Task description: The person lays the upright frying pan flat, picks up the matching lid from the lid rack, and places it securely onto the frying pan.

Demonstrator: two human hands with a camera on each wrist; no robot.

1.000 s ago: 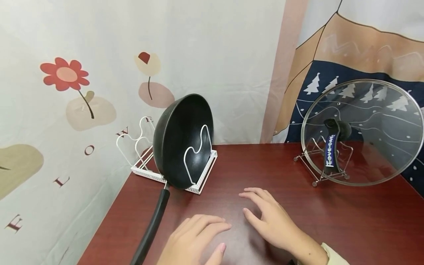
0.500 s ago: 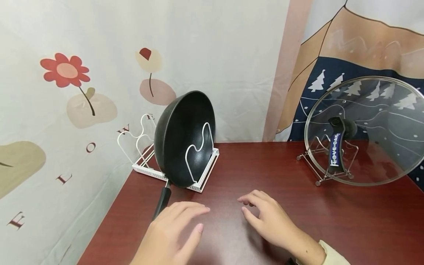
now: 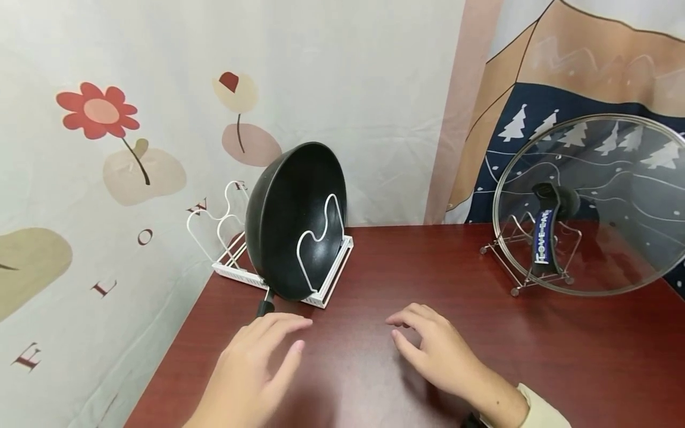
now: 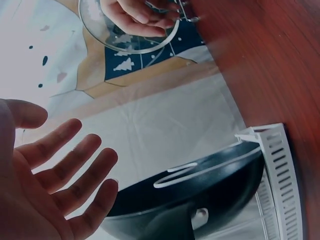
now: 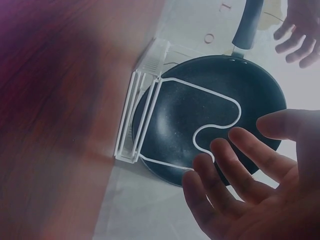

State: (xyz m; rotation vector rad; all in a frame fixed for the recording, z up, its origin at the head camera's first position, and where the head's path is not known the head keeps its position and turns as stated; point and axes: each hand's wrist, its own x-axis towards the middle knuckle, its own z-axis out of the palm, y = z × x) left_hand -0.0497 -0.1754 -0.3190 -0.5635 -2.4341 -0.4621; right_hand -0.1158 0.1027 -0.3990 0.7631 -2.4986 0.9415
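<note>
The pan [image 3: 294, 196] is being held on edge by the rack [image 3: 235, 274] on the desk [image 3: 374, 267]. Nothing is being gripped by the loose left hand [image 3: 248, 365] or right hand [image 3: 441, 353]. If the handle [image 3: 265, 307] is being bumped, the pan might be getting tipped.

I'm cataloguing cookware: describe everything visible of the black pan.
The black pan is deep and round, smooth, metal-looking, its inside faintly glossy. A silvery neck joins a black handle. It stands on edge in the white rack, hollow side facing right in the head view, with a wire loop across its front. The handle is largely hidden there behind the left hand; the right wrist view shows them apart.
</note>
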